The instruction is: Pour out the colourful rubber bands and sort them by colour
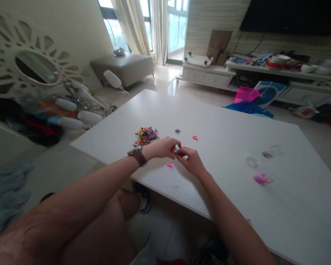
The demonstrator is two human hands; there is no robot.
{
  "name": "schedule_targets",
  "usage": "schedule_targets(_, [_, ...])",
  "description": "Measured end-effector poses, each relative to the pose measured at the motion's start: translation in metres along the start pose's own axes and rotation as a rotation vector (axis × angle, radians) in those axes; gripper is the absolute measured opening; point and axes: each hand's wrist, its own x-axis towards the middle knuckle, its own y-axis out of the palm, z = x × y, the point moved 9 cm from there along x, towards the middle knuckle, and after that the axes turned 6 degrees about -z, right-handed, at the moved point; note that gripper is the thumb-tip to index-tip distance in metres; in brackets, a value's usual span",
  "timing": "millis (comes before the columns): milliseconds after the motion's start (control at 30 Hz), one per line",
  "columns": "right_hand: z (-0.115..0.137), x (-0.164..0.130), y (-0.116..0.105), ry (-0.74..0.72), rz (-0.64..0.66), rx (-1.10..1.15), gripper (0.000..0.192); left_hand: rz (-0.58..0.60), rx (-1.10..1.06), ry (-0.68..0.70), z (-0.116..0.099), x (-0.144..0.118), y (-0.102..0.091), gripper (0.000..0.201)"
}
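Over the near side of the white table, my left hand and my right hand meet fingertip to fingertip. Both are closed in a pinch, and whatever lies between the fingers is too small to name. A bit of blue shows between the hands. Left of them is a heap of thin multicoloured pieces, perhaps small hair bands or clips. Little groups of similar pieces lie apart: black ones, orange-red ones and pink ones.
At the table's right lie a clear jar, a round clear lid and a small pink cup-like thing. A lamp with white shades stands off the left edge. Beyond the far edge is a pink basket.
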Motion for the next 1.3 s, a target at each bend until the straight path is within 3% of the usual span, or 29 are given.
schedule_targets(100, [-0.004,-0.001,0.004,0.033,0.032,0.004,0.008,0.067,0.003,-0.035,0.004,-0.002,0.004,0.029])
schedule_targets(233, [-0.008,-0.004,0.014,0.033,0.118,-0.029,0.011,0.145,0.006,-0.141,0.029,-0.008,-0.004,0.044])
schedule_targets(400, [-0.004,-0.011,0.029,0.001,0.238,-0.081,0.012,-0.106,0.181,-0.297,0.076,-0.018,-0.061,0.029])
schedule_targets(500, [-0.001,-0.013,0.032,0.005,0.268,-0.103,0.011,-0.173,0.215,-0.343,0.097,-0.026,-0.077,0.025])
schedule_targets(700, [0.003,-0.011,0.026,-0.01,0.25,-0.109,0.006,-0.082,0.17,-0.419,0.126,-0.036,-0.064,0.02])
schedule_targets(867, [-0.002,-0.008,0.02,-0.013,0.198,-0.123,0.005,-0.014,0.208,-0.407,0.134,-0.036,-0.055,0.024])
schedule_targets(1033, [-0.002,-0.009,0.02,-0.003,0.201,-0.129,0.005,-0.005,0.242,-0.375,0.14,-0.034,-0.048,0.013])
schedule_targets(1300, [0.001,-0.008,0.019,-0.002,0.2,-0.136,0.007,-0.044,0.246,-0.443,0.144,-0.037,-0.062,0.01])
